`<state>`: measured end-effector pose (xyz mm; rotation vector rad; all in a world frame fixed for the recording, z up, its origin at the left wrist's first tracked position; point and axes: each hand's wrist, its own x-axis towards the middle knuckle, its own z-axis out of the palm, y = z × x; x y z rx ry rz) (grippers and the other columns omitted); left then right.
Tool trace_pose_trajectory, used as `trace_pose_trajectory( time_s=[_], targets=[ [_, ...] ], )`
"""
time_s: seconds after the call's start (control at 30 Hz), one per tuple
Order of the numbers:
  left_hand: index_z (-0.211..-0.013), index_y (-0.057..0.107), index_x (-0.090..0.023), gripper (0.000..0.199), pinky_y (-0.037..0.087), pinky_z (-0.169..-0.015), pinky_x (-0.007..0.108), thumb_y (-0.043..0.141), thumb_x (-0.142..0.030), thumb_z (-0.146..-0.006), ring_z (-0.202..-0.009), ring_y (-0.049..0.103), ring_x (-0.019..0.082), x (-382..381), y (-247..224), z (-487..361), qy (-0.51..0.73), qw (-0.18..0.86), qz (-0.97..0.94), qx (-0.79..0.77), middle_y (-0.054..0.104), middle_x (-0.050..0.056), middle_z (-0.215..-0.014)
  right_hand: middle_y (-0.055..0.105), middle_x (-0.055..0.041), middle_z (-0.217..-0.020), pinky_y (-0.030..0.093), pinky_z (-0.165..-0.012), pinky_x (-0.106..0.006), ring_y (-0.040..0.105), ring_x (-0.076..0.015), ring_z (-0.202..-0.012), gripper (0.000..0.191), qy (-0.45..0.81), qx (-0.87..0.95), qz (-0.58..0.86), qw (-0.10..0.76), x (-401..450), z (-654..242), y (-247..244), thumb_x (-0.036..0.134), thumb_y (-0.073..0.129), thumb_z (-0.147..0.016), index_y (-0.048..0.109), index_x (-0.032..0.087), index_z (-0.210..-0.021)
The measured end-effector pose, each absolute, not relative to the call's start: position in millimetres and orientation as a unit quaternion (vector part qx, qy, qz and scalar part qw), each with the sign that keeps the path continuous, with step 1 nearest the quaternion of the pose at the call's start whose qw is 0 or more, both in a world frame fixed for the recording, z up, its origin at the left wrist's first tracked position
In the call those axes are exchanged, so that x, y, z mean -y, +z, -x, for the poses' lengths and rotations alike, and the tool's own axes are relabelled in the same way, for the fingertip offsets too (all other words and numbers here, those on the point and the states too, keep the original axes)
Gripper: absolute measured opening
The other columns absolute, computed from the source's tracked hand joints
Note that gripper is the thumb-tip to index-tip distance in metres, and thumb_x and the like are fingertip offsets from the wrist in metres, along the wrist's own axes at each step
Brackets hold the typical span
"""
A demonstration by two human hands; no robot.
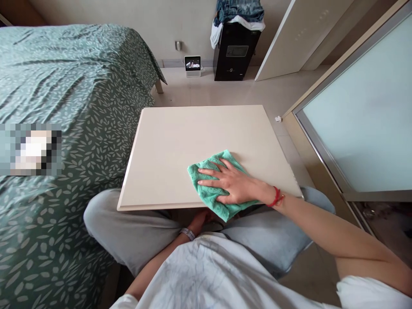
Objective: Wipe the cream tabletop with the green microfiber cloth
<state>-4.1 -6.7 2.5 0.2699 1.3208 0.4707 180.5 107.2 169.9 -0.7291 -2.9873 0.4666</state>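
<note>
**Soft, even light; wide-lens stretch at the edges**

Medium-bright, diffuse, source out of frame. Tabletop (180, 141) reads pale and even, no hard glare. Soft shadow hugs the cloth (209, 195) on its 1 o'clock side; darker under the tabletop, 6 o'clock. Bedspread (80, 64) has a pale sheen at 10 o'clock, goes dark by 8. Glass panel (360, 103) bright, 2–3 o'clock; murky at 4. Small screen (193, 64) lit at 12. Centre is reasonably sharp, edges stretched. Mosaic block (35, 150) at 9 kills detail.
</note>
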Motion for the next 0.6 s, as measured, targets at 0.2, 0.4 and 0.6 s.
trace_pose_trajectory(
  time_s=[0.2,0.4,0.6],
  targets=[
    [-0.079,0.053,-0.011,0.022,0.039,-0.059,0.023,0.044,-0.025,-0.065,-0.059,0.054,0.012,6,-4,5,0.222,0.758,-0.081,-0.608,0.059,0.009,-0.071,0.037,-0.0136,-0.198,0.025,-0.138,-0.079,0.039,-0.0528,-0.174,0.072,0.123,0.920,0.371,0.044,-206,-164,163,0.049,0.059,-0.116,0.054,0.031,-0.186],
    [-0.075,0.054,-0.010,0.018,0.039,-0.056,0.022,0.042,-0.020,-0.066,-0.057,0.054,0.012,5,-1,6,0.228,0.750,-0.067,-0.617,0.060,0.009,-0.070,0.027,-0.0154,-0.201,0.025,-0.133,-0.091,0.031,-0.0598,-0.176,0.077,0.120,0.861,0.491,0.049,-317,-137,167,0.054,0.046,-0.117,0.047,0.028,-0.189],
    [-0.076,0.055,-0.010,0.020,0.039,-0.056,0.021,0.043,-0.022,-0.066,-0.057,0.055,0.012,5,4,7,0.233,0.748,-0.061,-0.618,0.060,0.009,-0.069,0.028,-0.0162,-0.201,0.020,-0.132,-0.097,0.026,-0.0582,-0.179,0.080,0.132,0.799,0.583,0.066,-351,-117,172,0.055,0.042,-0.114,0.043,0.028,-0.190]
  ],
)
